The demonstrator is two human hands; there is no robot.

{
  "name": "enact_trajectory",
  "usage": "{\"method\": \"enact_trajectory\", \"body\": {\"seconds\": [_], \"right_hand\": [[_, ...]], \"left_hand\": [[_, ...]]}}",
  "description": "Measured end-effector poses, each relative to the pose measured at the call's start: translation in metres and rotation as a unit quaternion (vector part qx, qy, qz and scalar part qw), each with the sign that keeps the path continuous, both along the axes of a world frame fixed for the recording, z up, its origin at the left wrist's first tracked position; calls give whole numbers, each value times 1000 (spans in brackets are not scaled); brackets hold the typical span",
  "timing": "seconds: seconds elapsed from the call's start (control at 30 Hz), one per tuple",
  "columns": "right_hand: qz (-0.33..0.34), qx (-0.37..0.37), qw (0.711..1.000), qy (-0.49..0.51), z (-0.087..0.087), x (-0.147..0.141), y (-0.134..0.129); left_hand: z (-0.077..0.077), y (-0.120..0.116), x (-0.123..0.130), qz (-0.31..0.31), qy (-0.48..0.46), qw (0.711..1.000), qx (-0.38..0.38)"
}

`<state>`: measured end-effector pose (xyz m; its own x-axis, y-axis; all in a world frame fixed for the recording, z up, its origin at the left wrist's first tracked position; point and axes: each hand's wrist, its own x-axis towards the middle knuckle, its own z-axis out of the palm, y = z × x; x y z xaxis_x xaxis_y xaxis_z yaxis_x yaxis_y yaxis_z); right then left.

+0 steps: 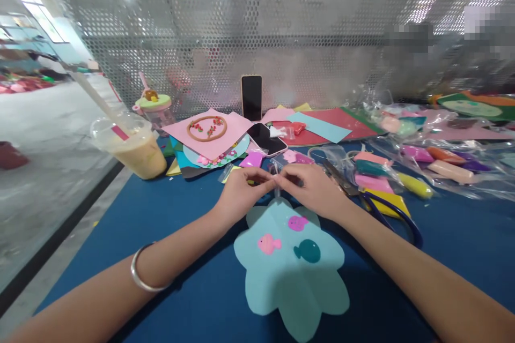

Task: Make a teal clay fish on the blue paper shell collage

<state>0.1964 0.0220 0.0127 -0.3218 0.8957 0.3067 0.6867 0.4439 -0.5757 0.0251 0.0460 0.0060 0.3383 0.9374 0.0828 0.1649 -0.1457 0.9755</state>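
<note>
My left hand [250, 188] and my right hand [302, 185] meet above the far edge of a light-blue scalloped paper [293, 289]. Thumbs and forefingers are pinched together on a small clear plastic wrapper [277, 191], which hangs between the fingertips; what is inside it is too small to tell. Three flat clay fish lie on the paper: a light-pink fish [269, 244], a magenta fish [296, 223] and a teal fish [308, 251]. Close beyond my fingers are a purple clay packet [252, 159] and a pink clay packet [302, 157].
Scissors [378, 201] with dark blue handles lie right of my right hand, among several wrapped clay packets [374, 183]. A drink cup [140, 158] stands near the table's left edge. Behind are a flat phone [267, 139], an upright phone [251, 97] and pink paper [237, 124].
</note>
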Motion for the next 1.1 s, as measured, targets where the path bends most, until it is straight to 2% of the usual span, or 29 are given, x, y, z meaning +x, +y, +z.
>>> {"method": "enact_trajectory", "body": {"seconds": [0.17,0.33,0.57,0.73,1.1], "right_hand": [[57,-18,998,-3,-6,7,3],[91,-21,995,16,-6,13,5],[71,-31,996,42,-7,12,3],[34,-57,997,40,-10,9,1],[28,-42,998,21,-10,10,0]], "left_hand": [[1,-2,1,-30,39,999,23],[-1,1,2,-39,25,999,0],[-10,8,2,-51,-40,996,-68],[-9,3,3,-50,-8,997,-52],[-14,7,2,-56,3,998,-29]]}}
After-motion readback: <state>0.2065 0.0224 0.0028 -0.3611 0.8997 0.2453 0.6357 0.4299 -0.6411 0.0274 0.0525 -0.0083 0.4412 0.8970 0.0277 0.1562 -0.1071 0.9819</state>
